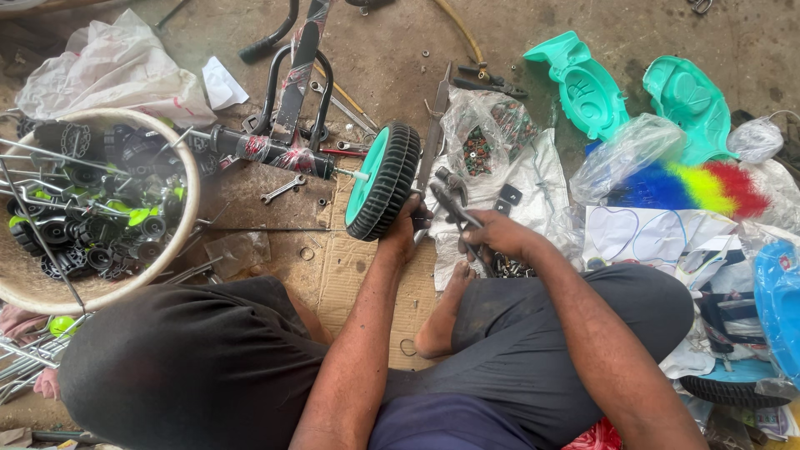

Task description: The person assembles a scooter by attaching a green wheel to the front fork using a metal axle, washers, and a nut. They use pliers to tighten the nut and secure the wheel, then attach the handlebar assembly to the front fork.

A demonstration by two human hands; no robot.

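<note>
Right hand [493, 236] fingers are clamped on pliers [454, 208], whose jaws point up-left toward the wheel hub. Left hand [406, 229] grips the lower rim of the teal wheel with black tyre [382, 193], standing on edge just left of the pliers. Its axle [354, 174] runs leftward into the wrapped black frame tube [271, 153]. The left hand is nearer.

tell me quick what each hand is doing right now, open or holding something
Left hand: closed on the rim of the teal wheel with the black tyre.
Right hand: closed around the handles of dark pliers.
</note>
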